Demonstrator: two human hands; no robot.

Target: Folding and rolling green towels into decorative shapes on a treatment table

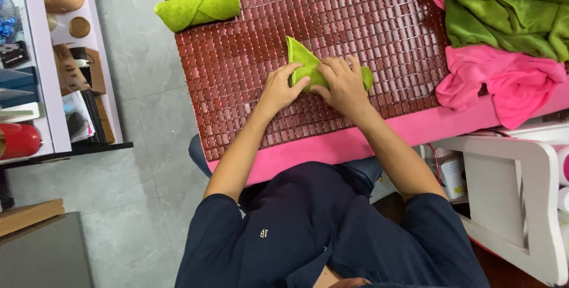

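Observation:
A small green cloth (302, 58) lies partly rolled on the dark red tiled mat (237, 68), one corner sticking up toward the far side. My left hand (278, 88) presses on its left end with fingers curled over the roll. Beside it, touching, my right hand (342, 84) covers the cloth's right part, and a bit of green shows past the knuckles. Both hands grip the same cloth.
Two rolled green cloths (198, 8) rest at the mat's far left corner. A heap of green cloths (510, 9) and pink cloths (504, 83) lies at the right. A white shelf (41, 74) with odds and ends stands left, a white stand (510, 193) right.

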